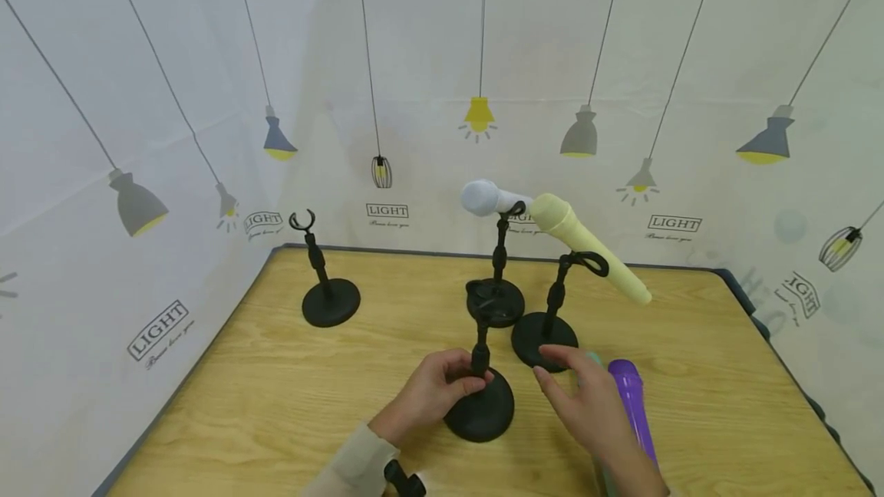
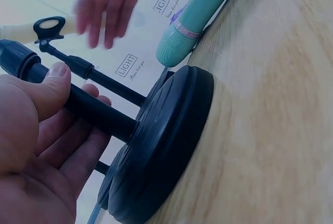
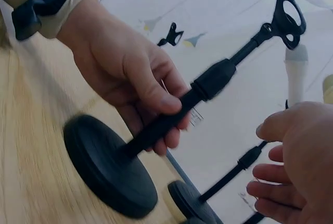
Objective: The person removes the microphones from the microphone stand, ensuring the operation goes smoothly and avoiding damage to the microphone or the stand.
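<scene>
My left hand (image 1: 438, 393) grips the post of a black desktop microphone stand (image 1: 481, 413), thumb on one side and fingers curled round the other. The stand's round base is right at the tabletop, and its clip on top is empty. To the right, my right hand (image 1: 594, 409) is held in the air with nothing in it, fingers loosely extended and thumb apart. Below that hand lie a purple microphone (image 1: 630, 386) and a teal microphone (image 2: 200, 18), which the hand mostly hides in the head view.
Behind, a pale yellow microphone (image 1: 597, 251) sits tilted in one stand (image 1: 552, 328), and a white microphone (image 1: 481, 198) rests in another stand (image 1: 499, 251). A stand (image 1: 330, 301) with an empty clip is at the back left. Printed sheets (image 1: 428, 37) wall the wooden table (image 1: 235, 405).
</scene>
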The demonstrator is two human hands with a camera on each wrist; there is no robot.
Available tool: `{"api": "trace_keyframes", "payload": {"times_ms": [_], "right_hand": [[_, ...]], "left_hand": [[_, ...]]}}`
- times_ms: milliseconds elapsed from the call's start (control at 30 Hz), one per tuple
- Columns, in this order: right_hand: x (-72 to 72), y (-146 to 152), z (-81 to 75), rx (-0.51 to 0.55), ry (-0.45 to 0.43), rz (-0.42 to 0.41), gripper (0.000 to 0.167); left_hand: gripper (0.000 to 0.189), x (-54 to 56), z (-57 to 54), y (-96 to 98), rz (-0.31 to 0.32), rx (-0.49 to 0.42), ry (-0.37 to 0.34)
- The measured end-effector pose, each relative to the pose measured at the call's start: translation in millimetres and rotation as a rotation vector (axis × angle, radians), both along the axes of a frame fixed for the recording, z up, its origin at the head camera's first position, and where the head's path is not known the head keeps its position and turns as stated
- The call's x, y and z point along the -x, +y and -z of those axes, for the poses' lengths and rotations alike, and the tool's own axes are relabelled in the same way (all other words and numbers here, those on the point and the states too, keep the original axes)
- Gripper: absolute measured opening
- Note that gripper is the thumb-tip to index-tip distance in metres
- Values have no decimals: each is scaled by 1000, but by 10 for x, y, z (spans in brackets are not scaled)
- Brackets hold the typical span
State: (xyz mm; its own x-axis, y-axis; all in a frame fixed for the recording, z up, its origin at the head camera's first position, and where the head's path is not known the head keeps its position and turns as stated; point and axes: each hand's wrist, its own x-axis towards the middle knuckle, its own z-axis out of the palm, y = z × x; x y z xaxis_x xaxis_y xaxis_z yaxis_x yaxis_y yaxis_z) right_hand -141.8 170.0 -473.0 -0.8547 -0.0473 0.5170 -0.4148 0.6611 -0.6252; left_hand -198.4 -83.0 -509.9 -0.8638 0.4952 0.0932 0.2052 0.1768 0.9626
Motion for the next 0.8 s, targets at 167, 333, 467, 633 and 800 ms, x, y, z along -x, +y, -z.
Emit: {"api": "trace_keyframes", "payload": {"times_ms": [167, 333, 467, 633, 800], "right_hand": [[54, -246, -29, 102, 36, -103, 31], [82, -445, -52, 175, -28, -160, 31], [96, -540, -27, 206, -85, -164, 32], [122, -604, 39, 214, -89, -155, 34], [142, -673, 67, 228, -64, -145, 32]], "left_hand": [[14, 1, -9, 1, -8, 14, 2], [17, 6, -22, 2, -1, 11, 27], [18, 19, -25, 1, 11, 16, 43], [16, 23, -9, -6, 12, 16, 55], [15, 10, 1, -21, 3, 27, 62]]}}
